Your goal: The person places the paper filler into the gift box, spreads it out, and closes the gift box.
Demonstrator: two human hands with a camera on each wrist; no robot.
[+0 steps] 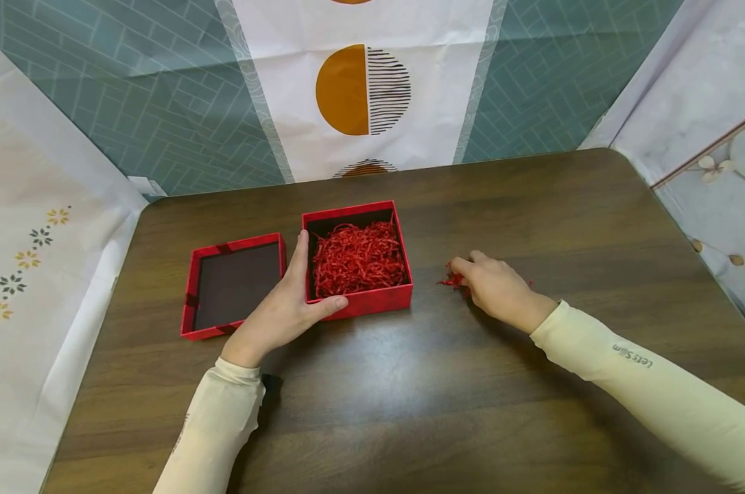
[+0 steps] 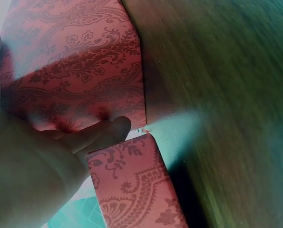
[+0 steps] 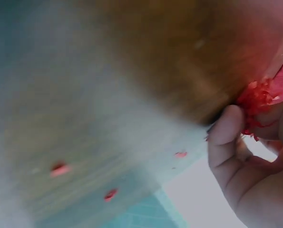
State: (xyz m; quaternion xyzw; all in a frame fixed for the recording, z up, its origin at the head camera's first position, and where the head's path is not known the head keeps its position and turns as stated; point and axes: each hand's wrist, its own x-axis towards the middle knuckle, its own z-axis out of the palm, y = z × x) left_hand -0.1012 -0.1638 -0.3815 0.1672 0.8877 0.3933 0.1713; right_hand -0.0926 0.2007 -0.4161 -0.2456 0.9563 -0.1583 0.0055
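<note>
My left hand (image 1: 286, 302) lies against the near left corner of a red box (image 1: 375, 300). Its fingers stretch along the left wall, and the thumb reaches over the front rim. Crinkled red paper shreds (image 1: 360, 257) fill the box, whose inside is black. In the left wrist view, the box wall (image 2: 74, 61) shows a dark paisley pattern beside the fingers. To the right of the box, low over the table, my right hand (image 1: 499, 288) pinches a small tuft of red paper shreds (image 3: 258, 102) between thumb and fingers.
The box lid (image 1: 239, 285), red-rimmed and dark inside, lies open side up left of the box, close to my left hand. A few loose red scraps (image 3: 111, 194) are on the brown wooden table (image 1: 372, 412). Patterned cloths hang around the table.
</note>
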